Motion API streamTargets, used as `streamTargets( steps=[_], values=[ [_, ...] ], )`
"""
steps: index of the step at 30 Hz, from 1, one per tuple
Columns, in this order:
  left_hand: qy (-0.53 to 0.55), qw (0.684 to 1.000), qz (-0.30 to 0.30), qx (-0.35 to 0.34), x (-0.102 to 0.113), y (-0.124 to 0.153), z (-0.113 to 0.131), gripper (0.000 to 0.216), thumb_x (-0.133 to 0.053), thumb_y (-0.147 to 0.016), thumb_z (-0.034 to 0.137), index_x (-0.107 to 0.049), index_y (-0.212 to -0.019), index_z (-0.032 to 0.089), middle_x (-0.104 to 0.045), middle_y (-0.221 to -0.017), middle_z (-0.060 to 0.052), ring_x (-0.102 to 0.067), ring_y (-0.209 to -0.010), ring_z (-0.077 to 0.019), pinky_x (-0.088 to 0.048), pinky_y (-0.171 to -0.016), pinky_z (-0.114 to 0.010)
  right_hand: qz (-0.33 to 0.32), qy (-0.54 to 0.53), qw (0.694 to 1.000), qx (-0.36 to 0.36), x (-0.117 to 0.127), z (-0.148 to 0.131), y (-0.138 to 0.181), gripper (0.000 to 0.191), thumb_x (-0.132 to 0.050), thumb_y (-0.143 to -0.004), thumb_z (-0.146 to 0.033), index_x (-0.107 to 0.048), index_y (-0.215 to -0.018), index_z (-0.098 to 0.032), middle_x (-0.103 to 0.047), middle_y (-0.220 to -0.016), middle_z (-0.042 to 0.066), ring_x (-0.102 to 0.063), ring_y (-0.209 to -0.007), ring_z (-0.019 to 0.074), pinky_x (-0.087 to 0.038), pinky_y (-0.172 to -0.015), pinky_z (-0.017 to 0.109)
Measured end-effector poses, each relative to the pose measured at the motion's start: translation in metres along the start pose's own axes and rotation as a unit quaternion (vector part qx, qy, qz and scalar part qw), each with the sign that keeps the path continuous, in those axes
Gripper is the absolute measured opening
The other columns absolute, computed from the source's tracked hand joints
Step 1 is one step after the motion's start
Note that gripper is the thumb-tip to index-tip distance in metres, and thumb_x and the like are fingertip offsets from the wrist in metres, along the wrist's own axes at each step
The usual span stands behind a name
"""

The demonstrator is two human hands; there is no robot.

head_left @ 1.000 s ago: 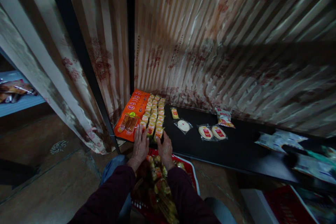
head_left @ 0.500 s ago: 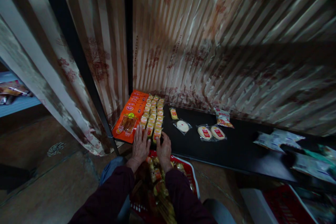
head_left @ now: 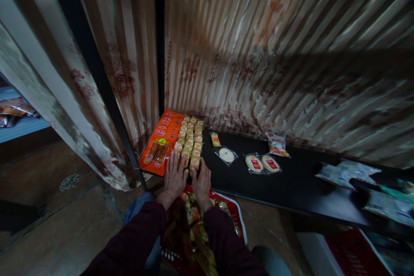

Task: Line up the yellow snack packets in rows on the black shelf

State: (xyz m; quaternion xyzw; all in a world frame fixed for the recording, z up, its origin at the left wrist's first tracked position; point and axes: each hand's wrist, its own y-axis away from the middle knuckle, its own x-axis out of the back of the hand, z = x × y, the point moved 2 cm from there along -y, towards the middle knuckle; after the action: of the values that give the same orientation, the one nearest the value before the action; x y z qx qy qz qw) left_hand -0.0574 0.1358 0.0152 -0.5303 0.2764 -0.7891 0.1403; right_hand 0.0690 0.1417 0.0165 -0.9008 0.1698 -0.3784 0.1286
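My left hand point(head_left: 175, 177) lies with fingers stretched over the front ends of the left rows of small yellow wrapped snack packets point(head_left: 188, 139). My right hand point(head_left: 202, 182) is at the front right corner of these rows, thumb and fingers apart, touching the nearest packet's front and side. The packets stand in several close rows on the black shelf point(head_left: 233, 177). Beside them on the left, orange snack bags point(head_left: 157, 153) overlap in a row. Below my wrists, a red basket point(head_left: 239, 213) with a white rim holds more yellow packets point(head_left: 196, 215).
Along the shelf lie a single yellow packet point(head_left: 215, 139), a round white wrapped cake point(head_left: 226, 155), two round cakes with red labels point(head_left: 262, 164), a white-and-red bag point(head_left: 277, 144) and pale bags point(head_left: 346, 172). Black posts point(head_left: 159, 51) and a striped curtain point(head_left: 226, 51) border the shelf.
Both hands stay at the front of the packet rows, with hardly any movement. The view has shifted very slightly.
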Motion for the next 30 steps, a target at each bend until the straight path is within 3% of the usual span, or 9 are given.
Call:
streamTargets(
  steps=[13, 19, 30],
  values=[
    [-0.026, 1.000, -0.011, -0.001, -0.0023, -0.0031, 0.0006, 0.058, -0.044, -0.092, 0.028, -0.031, -0.148, 0.017, -0.024, -0.158, -0.014, -0.012, -0.148, -0.0281, -0.025, -0.117, -0.051, -0.009, 0.020, 1.000, 0.022, 0.0010, -0.0005, -0.0025, 0.053, -0.039, -0.092, -0.042, -0.048, -0.135, -0.013, -0.058, -0.129, 0.016, -0.051, -0.115, 0.0265, -0.040, -0.099, 0.044],
    [-0.014, 1.000, 0.011, 0.007, 0.0011, 0.0012, 0.0007, 0.057, -0.044, -0.091, 0.025, -0.033, -0.147, 0.015, -0.024, -0.157, -0.015, -0.013, -0.148, -0.0285, -0.023, -0.118, -0.051, -0.003, 0.012, 1.000, 0.025, 0.0034, 0.0052, 0.0011, 0.054, -0.041, -0.091, -0.043, -0.049, -0.134, -0.011, -0.058, -0.129, 0.018, -0.049, -0.118, 0.0282, -0.041, -0.099, 0.045],
    [-0.036, 0.999, 0.002, 0.005, 0.0003, 0.0034, 0.0003, 0.060, -0.043, -0.092, 0.025, -0.028, -0.149, 0.017, -0.024, -0.158, -0.013, -0.012, -0.148, -0.0277, -0.026, -0.117, -0.050, -0.013, 0.031, 0.999, 0.011, 0.0022, 0.0009, 0.0000, 0.051, -0.041, -0.091, -0.041, -0.052, -0.132, -0.012, -0.060, -0.124, 0.016, -0.052, -0.112, 0.0288, -0.041, -0.098, 0.044]
  ],
)
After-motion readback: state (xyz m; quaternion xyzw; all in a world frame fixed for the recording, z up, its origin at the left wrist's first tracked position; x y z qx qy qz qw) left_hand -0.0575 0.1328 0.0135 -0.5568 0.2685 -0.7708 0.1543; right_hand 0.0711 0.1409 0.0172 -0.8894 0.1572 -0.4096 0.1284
